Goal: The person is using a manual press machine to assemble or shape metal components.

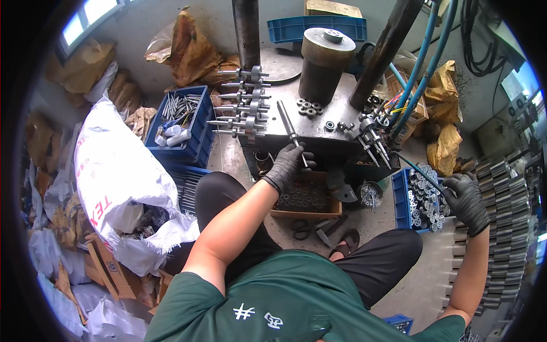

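My gloved left hand (290, 165) is closed around the lower part of a slim metal shaft (288, 124), which tilts up over the front of the steel press table (322, 126). Off to the right, my gloved right hand (466, 202) grips the end of a thin dark green rod (423, 174), which runs from the table's right front corner. On the table stand a thick steel cylinder (326, 65) and a cluster of small ring-shaped parts (309, 108). Several shafts with round collars (246, 108) line its left edge, and more assembled shafts (371, 138) lie at its right corner.
Blue bins of shafts (196, 128) and wheel-like parts (402, 199) flank the press. A box of rings (307, 212) sits beneath it. Stacked metal shafts (496, 228) fill the right side, and a white woven sack (122, 171) stands left. Two steel columns (247, 34) and blue hoses (424, 62) rise behind.
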`<state>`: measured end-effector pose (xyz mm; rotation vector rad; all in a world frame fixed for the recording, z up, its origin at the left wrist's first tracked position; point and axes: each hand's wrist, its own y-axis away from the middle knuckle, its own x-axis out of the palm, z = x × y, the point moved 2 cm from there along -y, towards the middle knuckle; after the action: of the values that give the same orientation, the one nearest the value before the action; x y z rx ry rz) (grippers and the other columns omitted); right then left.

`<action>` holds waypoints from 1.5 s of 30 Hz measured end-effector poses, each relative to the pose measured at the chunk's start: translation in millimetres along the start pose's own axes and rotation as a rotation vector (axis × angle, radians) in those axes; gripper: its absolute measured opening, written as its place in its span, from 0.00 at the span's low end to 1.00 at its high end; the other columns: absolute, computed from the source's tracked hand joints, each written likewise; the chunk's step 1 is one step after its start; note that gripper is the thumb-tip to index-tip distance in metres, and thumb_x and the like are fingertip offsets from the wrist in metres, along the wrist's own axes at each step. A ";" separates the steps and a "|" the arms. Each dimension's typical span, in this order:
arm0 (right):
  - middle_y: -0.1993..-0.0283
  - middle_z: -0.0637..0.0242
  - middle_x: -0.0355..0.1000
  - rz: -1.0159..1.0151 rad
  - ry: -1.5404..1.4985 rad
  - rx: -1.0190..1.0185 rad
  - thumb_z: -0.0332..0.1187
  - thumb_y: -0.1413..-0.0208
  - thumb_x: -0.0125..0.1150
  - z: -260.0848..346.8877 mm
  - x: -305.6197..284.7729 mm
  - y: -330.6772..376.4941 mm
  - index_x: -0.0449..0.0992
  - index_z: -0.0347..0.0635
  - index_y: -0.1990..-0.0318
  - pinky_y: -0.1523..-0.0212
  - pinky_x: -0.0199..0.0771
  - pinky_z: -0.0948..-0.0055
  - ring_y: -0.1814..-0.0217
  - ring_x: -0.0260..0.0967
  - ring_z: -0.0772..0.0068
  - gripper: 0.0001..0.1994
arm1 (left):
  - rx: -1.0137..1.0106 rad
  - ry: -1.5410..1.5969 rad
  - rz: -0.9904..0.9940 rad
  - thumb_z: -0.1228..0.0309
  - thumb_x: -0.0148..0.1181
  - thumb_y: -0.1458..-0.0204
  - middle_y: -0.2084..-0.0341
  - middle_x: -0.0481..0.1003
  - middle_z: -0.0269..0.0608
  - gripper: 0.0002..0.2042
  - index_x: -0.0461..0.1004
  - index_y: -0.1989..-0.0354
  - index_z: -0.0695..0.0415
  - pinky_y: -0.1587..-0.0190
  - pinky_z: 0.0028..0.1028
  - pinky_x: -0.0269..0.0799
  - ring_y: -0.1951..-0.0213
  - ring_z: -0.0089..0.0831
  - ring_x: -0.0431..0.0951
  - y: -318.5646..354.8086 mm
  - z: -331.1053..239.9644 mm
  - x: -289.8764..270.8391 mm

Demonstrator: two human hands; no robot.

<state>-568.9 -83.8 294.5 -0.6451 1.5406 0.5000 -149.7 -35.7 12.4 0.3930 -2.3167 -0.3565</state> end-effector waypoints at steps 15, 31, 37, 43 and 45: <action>0.44 0.49 0.74 -0.497 0.032 0.023 0.27 0.49 0.66 19.9 21.4 -5.0 0.79 0.37 0.52 0.45 0.76 0.57 0.49 0.76 0.47 0.16 | 0.643 -0.577 -0.003 0.77 0.63 0.40 0.60 0.78 0.37 0.16 0.72 0.44 0.61 0.62 0.22 0.73 0.66 0.19 0.74 24.6 -40.5 37.9; 0.59 0.52 0.78 -0.963 -0.036 0.100 0.37 0.40 0.64 -47.7 -28.7 -110.6 0.80 0.41 0.54 0.57 0.78 0.59 0.59 0.78 0.51 0.12 | 1.331 -0.493 0.101 0.85 0.52 0.40 0.66 0.68 0.38 0.11 0.63 0.53 0.57 0.66 0.30 0.81 0.69 0.30 0.79 -98.2 -277.1 211.2; 0.55 0.48 0.80 -0.836 -0.048 0.214 0.54 0.40 0.63 -58.1 -33.7 -133.5 0.77 0.40 0.44 0.49 0.78 0.57 0.51 0.79 0.49 0.27 | 1.091 -0.645 0.047 0.83 0.53 0.38 0.65 0.74 0.41 0.14 0.63 0.47 0.56 0.65 0.32 0.84 0.68 0.32 0.81 -134.0 -293.5 219.6; 0.49 0.45 0.78 -0.745 -0.072 0.335 0.57 0.43 0.64 -67.0 -28.7 -139.7 0.74 0.36 0.40 0.42 0.75 0.58 0.45 0.77 0.49 0.34 | 1.103 -0.900 0.006 0.82 0.55 0.40 0.64 0.75 0.42 0.13 0.66 0.48 0.58 0.69 0.30 0.82 0.71 0.30 0.80 -145.6 -306.8 227.8; 0.47 0.45 0.77 -0.699 -0.036 0.364 0.51 0.42 0.64 -69.1 -29.0 -136.2 0.75 0.36 0.41 0.41 0.74 0.58 0.44 0.77 0.50 0.30 | 1.122 -1.027 -0.038 0.80 0.57 0.40 0.66 0.76 0.43 0.13 0.68 0.48 0.58 0.69 0.29 0.81 0.71 0.29 0.80 -141.2 -302.4 236.8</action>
<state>-529.5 -227.8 337.7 -0.8228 1.2237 -0.2892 -67.8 -296.6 316.9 0.9327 -3.3252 1.0430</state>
